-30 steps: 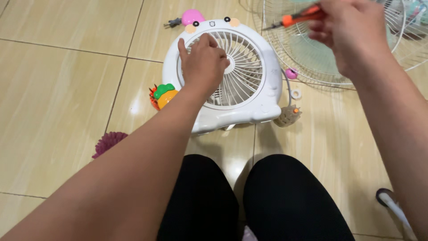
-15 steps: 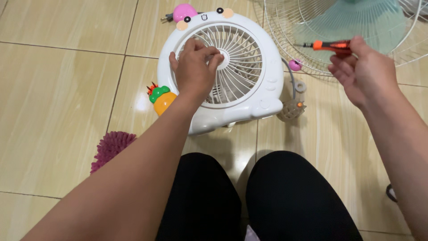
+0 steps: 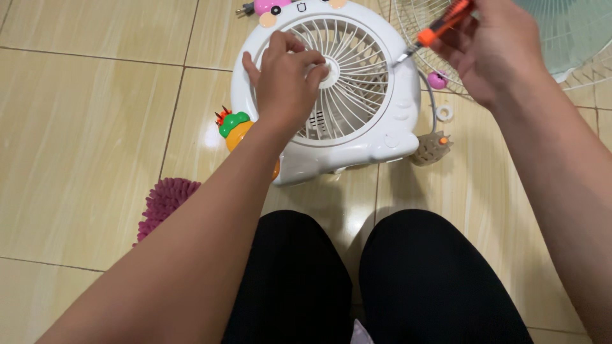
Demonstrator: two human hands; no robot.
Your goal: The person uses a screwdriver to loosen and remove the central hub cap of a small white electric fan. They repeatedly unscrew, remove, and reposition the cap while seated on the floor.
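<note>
A white round-grilled table fan point(image 3: 376, 121) lies flat on the tiled floor point(image 3: 89, 140), the left hand point(image 3: 284, 79) pinching its grille, while the right hand point(image 3: 494, 48), far right, grips an orange-handled screwdriver point(image 3: 440, 25).

A white fan point(image 3: 357, 134) lies flat on the tiled floor point(image 3: 83, 127). The left hand point(image 3: 284, 79) rests on its front grille, fingers curled into the ribs. The right hand point(image 3: 491, 48) grips an orange screwdriver point(image 3: 440, 25), tip at the fan's right rim. A wire fan guard point(image 3: 574, 70) lies beyond, a purple mop head point(image 3: 167, 199) to the left.
</note>
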